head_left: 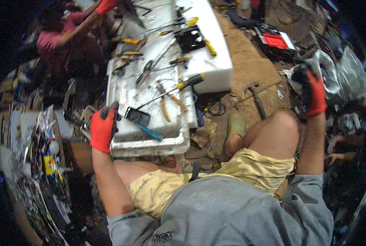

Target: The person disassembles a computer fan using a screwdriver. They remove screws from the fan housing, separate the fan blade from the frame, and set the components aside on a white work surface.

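Note:
My left hand, in a red glove with dark fingers, is at the near left rim of a white foam tray. Its fingers are curled together, and anything inside them is hidden. Just right of it lie a small black frame-like part and a teal-handled tool. A long screwdriver with a black and yellow handle and orange-handled pliers rest on the tray. My right hand, gloved alike, is raised at the right beside a whitish plastic bag. Motion blur smears its dark fingers.
Several more tools and a black bracket cover the white foam block's far part. A hammer lies on brown board by my knee. A red-and-white item sits far right. Scrap piles up left; another person's red-gloved hand is far left.

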A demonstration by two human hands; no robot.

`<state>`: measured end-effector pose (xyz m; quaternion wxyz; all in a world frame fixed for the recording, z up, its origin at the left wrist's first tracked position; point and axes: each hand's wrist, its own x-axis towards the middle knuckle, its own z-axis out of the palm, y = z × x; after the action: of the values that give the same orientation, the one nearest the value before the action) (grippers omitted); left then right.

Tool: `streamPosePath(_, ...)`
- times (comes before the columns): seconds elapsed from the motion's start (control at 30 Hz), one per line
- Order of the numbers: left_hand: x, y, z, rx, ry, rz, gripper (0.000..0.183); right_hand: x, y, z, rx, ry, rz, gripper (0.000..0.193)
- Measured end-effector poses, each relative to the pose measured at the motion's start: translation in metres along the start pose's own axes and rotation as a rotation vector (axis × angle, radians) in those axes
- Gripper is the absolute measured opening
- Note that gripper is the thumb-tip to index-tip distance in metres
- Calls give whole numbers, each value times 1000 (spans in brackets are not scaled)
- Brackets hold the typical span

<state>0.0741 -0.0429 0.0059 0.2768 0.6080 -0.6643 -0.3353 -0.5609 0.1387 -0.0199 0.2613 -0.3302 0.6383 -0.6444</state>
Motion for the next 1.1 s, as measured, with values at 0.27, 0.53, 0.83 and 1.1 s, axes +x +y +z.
streamPosePath(0.27, 7, -57, 1, 409, -301, 189, 33, -40, -116, 229, -656, -902, -366, 32)
streamPosePath(0.53, 19, -99, 16, 592, -184, 211, 57, -62, -32, 261, -1230, -1365, -392, 42)
streamPosePath(0.83, 49, -115, 45, 685, -196, 143, 84, -41, -40, 275, -1124, -1261, -449, 39)
streamPosePath(1.1, 63, -105, 50, 542, -227, 17, 44, -37, -39, 276, -1125, -1377, -279, 41)
